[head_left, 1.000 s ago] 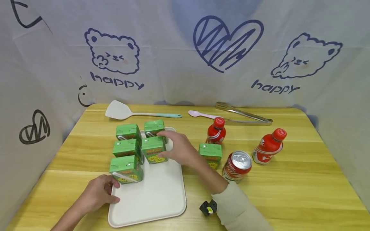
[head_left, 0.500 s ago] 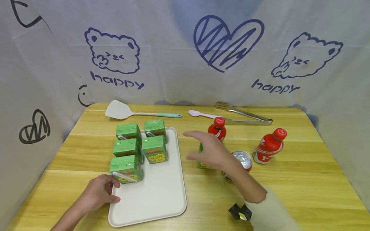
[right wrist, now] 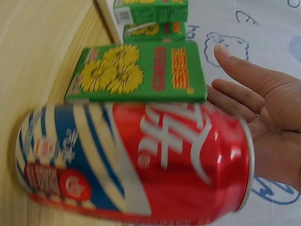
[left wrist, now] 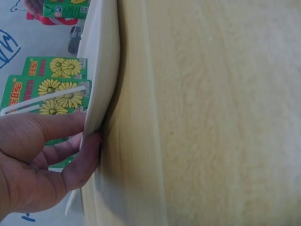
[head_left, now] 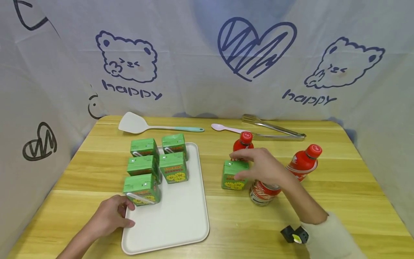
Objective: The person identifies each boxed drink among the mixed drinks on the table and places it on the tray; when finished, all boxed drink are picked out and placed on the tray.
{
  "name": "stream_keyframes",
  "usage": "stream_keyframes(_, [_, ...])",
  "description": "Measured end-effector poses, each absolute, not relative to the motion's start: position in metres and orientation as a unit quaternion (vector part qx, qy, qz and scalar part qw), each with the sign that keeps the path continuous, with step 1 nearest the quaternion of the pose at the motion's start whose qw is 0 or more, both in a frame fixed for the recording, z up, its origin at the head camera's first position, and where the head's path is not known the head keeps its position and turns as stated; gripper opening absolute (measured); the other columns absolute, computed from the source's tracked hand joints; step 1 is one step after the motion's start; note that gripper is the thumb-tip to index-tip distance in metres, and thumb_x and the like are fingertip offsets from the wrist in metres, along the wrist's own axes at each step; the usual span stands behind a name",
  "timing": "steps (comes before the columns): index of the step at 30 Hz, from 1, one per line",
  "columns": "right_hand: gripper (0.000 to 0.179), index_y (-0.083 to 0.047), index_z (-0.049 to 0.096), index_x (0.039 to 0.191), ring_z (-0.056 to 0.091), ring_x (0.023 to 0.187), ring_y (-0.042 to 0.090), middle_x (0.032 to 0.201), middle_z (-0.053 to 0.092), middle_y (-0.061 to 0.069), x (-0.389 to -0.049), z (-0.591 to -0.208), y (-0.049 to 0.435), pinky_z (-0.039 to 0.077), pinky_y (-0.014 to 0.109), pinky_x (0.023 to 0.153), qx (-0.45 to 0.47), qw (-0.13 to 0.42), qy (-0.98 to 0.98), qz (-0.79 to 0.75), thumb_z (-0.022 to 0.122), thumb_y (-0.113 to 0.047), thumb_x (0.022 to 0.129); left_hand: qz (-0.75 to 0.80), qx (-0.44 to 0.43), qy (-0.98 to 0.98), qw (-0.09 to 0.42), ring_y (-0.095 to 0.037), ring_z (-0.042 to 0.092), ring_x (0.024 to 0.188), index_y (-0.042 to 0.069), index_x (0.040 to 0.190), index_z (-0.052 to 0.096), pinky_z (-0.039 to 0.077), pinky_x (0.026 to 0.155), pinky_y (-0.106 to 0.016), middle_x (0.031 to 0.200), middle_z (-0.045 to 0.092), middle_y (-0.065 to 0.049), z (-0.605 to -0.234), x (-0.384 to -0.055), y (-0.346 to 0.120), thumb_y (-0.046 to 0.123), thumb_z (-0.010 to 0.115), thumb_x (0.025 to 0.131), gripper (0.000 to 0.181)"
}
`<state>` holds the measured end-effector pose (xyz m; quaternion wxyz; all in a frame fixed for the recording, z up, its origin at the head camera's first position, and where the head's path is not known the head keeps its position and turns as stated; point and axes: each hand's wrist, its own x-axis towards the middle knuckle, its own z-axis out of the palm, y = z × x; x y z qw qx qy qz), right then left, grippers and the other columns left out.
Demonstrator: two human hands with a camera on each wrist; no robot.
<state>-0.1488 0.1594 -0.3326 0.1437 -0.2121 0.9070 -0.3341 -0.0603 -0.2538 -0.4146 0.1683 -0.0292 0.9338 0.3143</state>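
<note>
My left hand (head_left: 110, 217) pinches the left rim of a white tray (head_left: 181, 223); the left wrist view shows the thumb and fingers on either side of that rim (left wrist: 101, 70). Several green drink cartons stand in two columns at the tray's far left, among them a front carton (head_left: 142, 192) with a straw on its face and a carton (head_left: 174, 172) with yellow flowers. My right hand (head_left: 262, 167) hovers over a lone green carton (head_left: 233, 176) right of the tray, thumb and fingers spread around its top. In the right wrist view a gap shows between the thumb and this carton (right wrist: 136, 70).
A red soda can (head_left: 263, 192) stands under my right wrist, close beside the lone carton. Two red bottles stand near, one behind the carton (head_left: 243, 142), the other bottle (head_left: 300, 162) further right. Along the back lie a spatula (head_left: 134, 123), a pink spoon (head_left: 226, 128) and metal tongs (head_left: 278, 129).
My right hand has left the flowered carton on the tray and moved right to the lone carton near the can. The left hand has stayed at the tray rim.
</note>
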Motion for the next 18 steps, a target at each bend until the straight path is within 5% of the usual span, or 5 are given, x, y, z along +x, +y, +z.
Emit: stream_keyframes(18, [0.051, -0.012, 0.064, 0.12, 0.063, 0.102, 0.021, 0.121, 0.065, 0.006, -0.159, -0.343, 0.168, 0.051, 0.041, 0.09, -0.233, 0.162, 0.909, -0.306, 0.082, -0.017, 0.073, 0.313, -0.027, 0.934, 0.17, -0.017, 0.047, 0.065, 0.003, 0.089, 0.063, 0.039, 0.054, -0.024, 0.071, 0.052, -0.005, -0.414, -0.06, -0.254, 0.007, 0.086, 0.061, 0.037])
